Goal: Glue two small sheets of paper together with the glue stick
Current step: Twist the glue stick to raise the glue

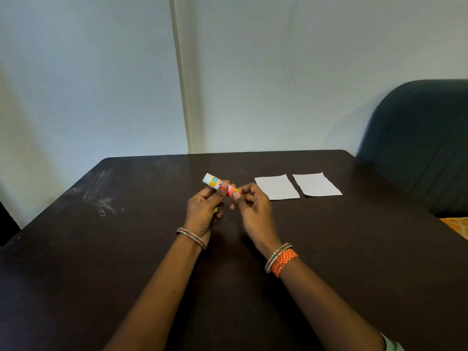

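A: Head view: where is the glue stick [219, 185]?
B: Above the dark surface [329, 249], just left of the two paper sheets. The left hand [202, 210] grips its body with curled fingers; the right hand [249, 201] pinches its yellow end.
A: And the sheets?
B: Near sheet [276, 186] and far sheet [316, 184] lie flat, side by side, slightly apart.

Dim, soft indoor light; sharp centre, wide-angle bending at the edges.
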